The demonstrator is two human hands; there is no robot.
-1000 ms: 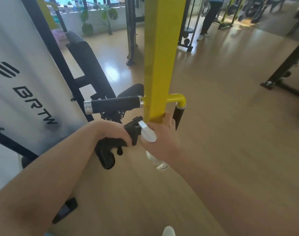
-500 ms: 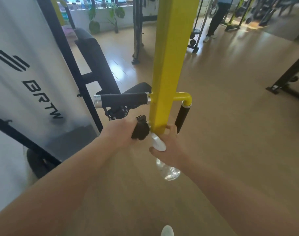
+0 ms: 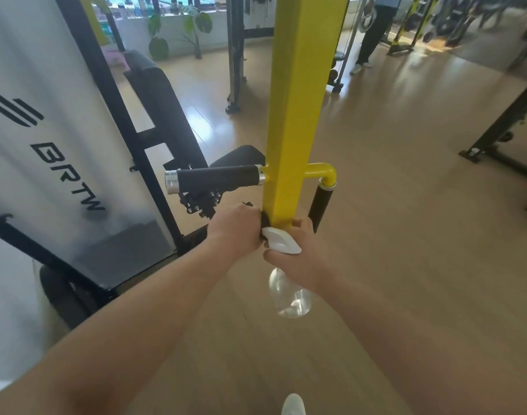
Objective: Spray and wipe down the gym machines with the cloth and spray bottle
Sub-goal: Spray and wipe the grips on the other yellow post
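A yellow square machine arm [image 3: 295,115] hangs in front of me, with a black grip handle [image 3: 217,178] sticking out to its left and another black handle [image 3: 320,205] hanging at its right. My left hand [image 3: 236,229] presses a black cloth [image 3: 265,220] against the arm's lower left end; most of the cloth is hidden in my fist. My right hand [image 3: 298,259] holds a clear spray bottle [image 3: 289,298] by its white trigger head, just under the arm's bottom end, fingers touching the yellow metal.
A white shroud marked BRTW [image 3: 46,145] in a black frame stands at the left, with a black padded backrest [image 3: 163,106] behind it. Another machine's black frame [image 3: 502,136] sits at the right. A person [image 3: 373,31] stands far back on the wooden floor.
My left hand has moved right and up to the yellow arm's lower end, closing over the cloth. The bottle now hangs further below my right hand.
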